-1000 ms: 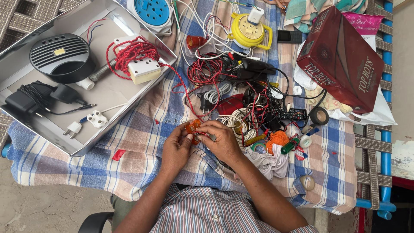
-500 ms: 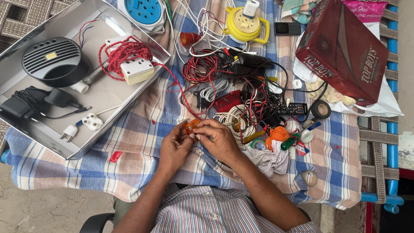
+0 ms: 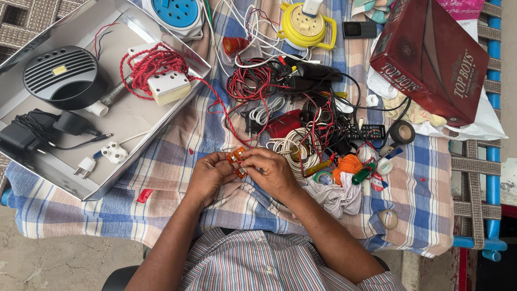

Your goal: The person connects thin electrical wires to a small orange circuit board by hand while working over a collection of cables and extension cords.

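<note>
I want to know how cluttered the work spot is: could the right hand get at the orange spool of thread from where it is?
Probably yes. The right hand lies close to the orange spool, with only loose wires and a white cloth between. But both hands are on a small orange part, which it would have to let go.

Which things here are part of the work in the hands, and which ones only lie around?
In hand:
left hand and right hand, together holding the small orange plastic part.

Lying about:
metal tray with black round speaker and white plug;
yellow cable reel;
dark red box;
black tape roll.
</note>
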